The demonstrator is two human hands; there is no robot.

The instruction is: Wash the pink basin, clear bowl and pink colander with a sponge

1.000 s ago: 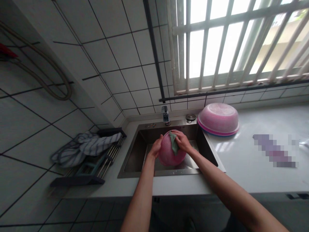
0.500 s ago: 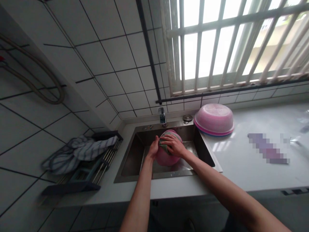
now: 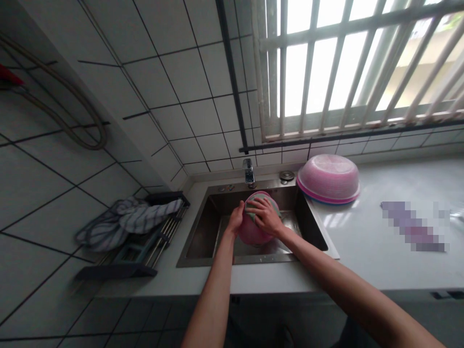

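A pink basin is held at a tilt inside the steel sink. My left hand grips its left rim, with the thumb upward. A green cloth lies against the basin under my right hand, whose fingers press it onto the pink surface. The palm hides most of the cloth. Behind the basin, the chrome faucet stands at the sink's back edge.
Upside-down pink basins are stacked right of the sink. To the left, a striped cloth hangs over a dark rack. A drain strainer sits behind the sink. A blurred-out item lies on the right counter.
My right hand has shifted slightly over the basin with the cloth beneath it. My left hand keeps its grip on the rim. The whole view has moved a little.
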